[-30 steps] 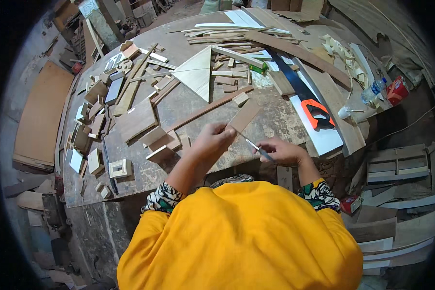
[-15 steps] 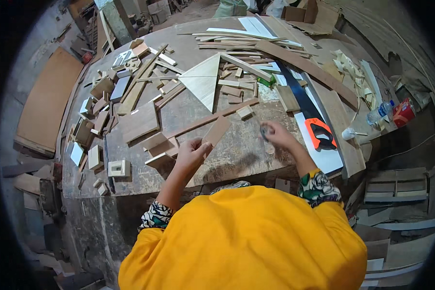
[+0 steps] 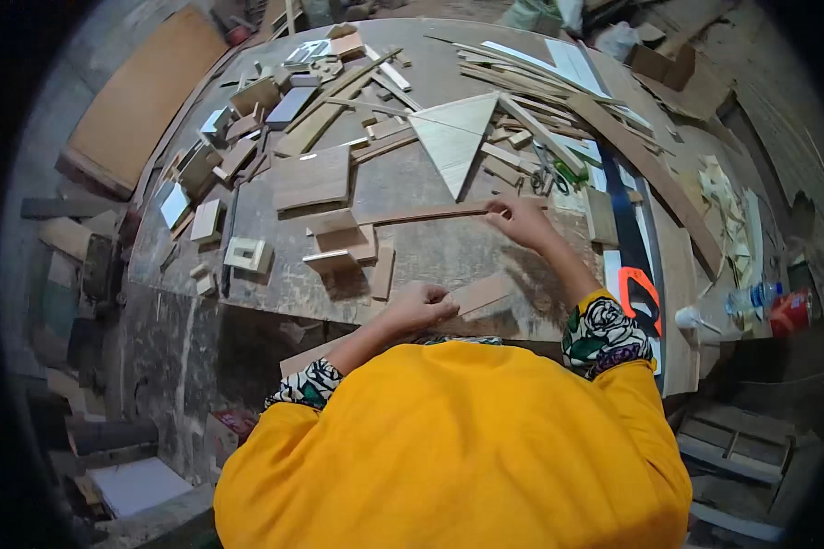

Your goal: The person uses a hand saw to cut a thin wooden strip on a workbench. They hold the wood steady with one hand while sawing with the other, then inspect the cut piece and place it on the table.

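Observation:
My left hand [image 3: 419,307] is low over the near edge of the bench, its fingers closed on the end of a thin, flat brown wooden piece [image 3: 482,293]. Farther off to the right, my right hand [image 3: 516,221] has its fingertips pressed together at the end of a long reddish wooden strip [image 3: 430,213]. Whatever lies between those fingertips is hidden. Just beyond that hand rest dark-handled scissors [image 3: 558,176]. A small open wooden box shape [image 3: 343,242] stands to the left, with a short wooden slat [image 3: 384,270] beside it.
Wooden offcuts and small blocks crowd the left of the bench [image 3: 293,270]. A pale triangular board [image 3: 453,137] lies at the middle back. An orange-handled saw [image 3: 639,297] and long planks [image 3: 645,160] line the right, with a plastic bottle [image 3: 749,298] at the edge.
My left hand has come lower and nearer with the wooden piece. My right hand has moved away to the strip, and the dark object it held is gone from it. The view has shifted.

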`<state>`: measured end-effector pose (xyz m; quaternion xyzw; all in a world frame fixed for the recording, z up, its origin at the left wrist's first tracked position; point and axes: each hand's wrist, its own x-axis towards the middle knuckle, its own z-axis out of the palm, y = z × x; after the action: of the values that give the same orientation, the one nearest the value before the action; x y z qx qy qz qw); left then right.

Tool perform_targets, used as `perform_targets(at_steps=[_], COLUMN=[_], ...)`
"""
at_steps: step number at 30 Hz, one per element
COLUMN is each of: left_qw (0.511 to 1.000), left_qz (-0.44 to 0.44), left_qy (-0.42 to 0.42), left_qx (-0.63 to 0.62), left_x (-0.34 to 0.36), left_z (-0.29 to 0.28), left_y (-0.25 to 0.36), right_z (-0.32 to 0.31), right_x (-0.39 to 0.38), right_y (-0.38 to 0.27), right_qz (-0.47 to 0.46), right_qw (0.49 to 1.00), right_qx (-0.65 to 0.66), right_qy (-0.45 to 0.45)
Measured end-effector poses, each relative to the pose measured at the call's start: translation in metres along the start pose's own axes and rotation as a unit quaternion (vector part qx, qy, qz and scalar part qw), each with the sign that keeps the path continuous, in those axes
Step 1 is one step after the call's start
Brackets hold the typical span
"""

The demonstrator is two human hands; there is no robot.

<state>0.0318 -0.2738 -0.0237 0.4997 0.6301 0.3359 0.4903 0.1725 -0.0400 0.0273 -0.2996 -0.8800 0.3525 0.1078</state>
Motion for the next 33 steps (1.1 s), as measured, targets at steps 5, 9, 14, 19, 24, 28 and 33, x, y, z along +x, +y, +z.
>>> perform_targets(at_steps=[5, 9, 14, 19, 24, 28, 33], left_qw=[0.999, 0.997, 0.991, 0.989, 0.992, 0.995, 0.991], left_qz=[-0.051, -0.056, -0.075, -0.102, -0.075, -0.029, -0.024], left_qy=[-0.001, 0.049, 0.091, 0.086, 0.025, -0.046, -0.121], left_qx=[0.007, -0.024, 0.063, 0.057, 0.101, 0.084, 0.054], left_x=[-0.035, -0.069, -0.113, -0.120, -0.096, -0.079, -0.070], left_z=[-0.015, -0.025, -0.045, -0.049, -0.048, -0.037, -0.016], left_y=[0.015, -0.022, -0.016, -0.029, -0.014, -0.013, 0.009], right_z=[0.082, 0.136, 0.191, 0.198, 0.135, 0.030, -0.036], right_x=[0.016, 0.051, 0.098, 0.077, 0.024, -0.083, -0.219], right_y=[-0.052, -0.080, -0.075, -0.122, -0.055, 0.023, 0.092], right_qz=[-0.083, -0.061, -0.045, -0.074, -0.132, 0.008, 0.310], right_qw=[0.978, 0.979, 0.981, 0.992, 0.977, 0.922, 0.840], right_qx=[0.005, -0.081, -0.133, 0.067, -0.080, -0.196, -0.345], right_qy=[-0.193, -0.176, -0.137, -0.073, 0.146, 0.334, 0.281])
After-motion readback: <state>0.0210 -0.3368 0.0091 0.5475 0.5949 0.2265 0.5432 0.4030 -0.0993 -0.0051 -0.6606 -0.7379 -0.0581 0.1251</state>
